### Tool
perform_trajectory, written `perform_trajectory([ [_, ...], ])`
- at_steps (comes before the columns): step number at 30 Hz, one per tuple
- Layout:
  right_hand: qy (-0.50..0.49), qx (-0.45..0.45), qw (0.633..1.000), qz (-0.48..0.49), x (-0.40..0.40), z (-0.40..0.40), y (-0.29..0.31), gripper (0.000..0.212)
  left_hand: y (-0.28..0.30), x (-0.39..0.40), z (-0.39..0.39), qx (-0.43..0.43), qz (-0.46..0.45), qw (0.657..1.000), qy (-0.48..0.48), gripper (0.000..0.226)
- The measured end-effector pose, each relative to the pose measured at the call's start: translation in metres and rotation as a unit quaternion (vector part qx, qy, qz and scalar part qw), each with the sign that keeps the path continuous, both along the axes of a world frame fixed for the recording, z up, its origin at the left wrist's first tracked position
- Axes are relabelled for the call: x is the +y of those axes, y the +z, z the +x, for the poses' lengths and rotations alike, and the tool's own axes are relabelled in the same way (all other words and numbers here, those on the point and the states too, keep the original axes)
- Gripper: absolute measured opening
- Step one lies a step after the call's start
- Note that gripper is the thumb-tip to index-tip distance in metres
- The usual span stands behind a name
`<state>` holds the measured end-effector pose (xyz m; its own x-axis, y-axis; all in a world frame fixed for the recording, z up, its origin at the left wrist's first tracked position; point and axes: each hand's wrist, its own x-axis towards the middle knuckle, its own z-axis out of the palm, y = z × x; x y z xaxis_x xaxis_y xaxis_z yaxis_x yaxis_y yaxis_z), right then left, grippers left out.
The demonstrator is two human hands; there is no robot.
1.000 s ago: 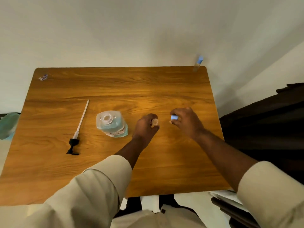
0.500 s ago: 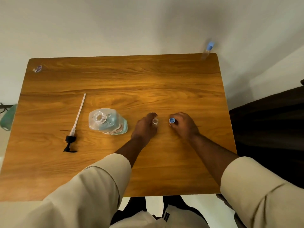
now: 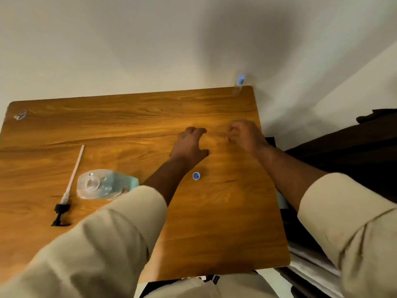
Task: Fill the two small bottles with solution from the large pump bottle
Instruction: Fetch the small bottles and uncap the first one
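Two hands: left hand (image 3: 190,145), right hand (image 3: 247,136); cap (image 3: 196,175) nearby.

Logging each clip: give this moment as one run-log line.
blue cap loose on table | left hand, right hand reaching forward | capped small bottle at far corner | pump out

Beige, seemingly rolled-up sleeves (image 3: 120,239)
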<state>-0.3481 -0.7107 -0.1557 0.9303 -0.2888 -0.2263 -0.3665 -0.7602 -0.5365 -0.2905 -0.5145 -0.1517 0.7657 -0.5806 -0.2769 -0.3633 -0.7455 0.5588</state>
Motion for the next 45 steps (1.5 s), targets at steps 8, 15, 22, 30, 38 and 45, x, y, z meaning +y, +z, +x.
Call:
perform_trajectory([
  [8,0.028,-0.090,0.986,-0.140,-0.072,0.078,0.010,0.054,-0.042,-0.080,0.032,0.126,0.193,0.969,-0.089,0.109],
  [15,0.081,-0.034,0.986,-0.144,-0.095,0.126,-0.002,0.056,-0.053,-0.086,0.022,0.122,0.176,0.976,-0.034,0.106],
  [22,0.062,-0.062,0.986,-0.142,-0.099,0.139,-0.016,0.033,-0.056,-0.092,0.022,0.135,0.184,0.973,-0.013,0.106],
  [30,0.043,-0.069,0.993,-0.086,-0.085,0.092,0.003,0.027,-0.053,-0.093,0.030,0.141,0.189,0.972,-0.019,0.113],
  [38,0.092,-0.053,0.993,-0.043,0.003,-0.010,0.072,0.019,0.019,-0.052,-0.023,0.071,-0.114,0.983,0.127,0.082],
  [45,0.135,-0.065,0.988,-0.025,0.108,-0.093,0.118,0.010,0.056,0.066,-0.127,0.038,-0.266,0.957,0.109,0.029],
])
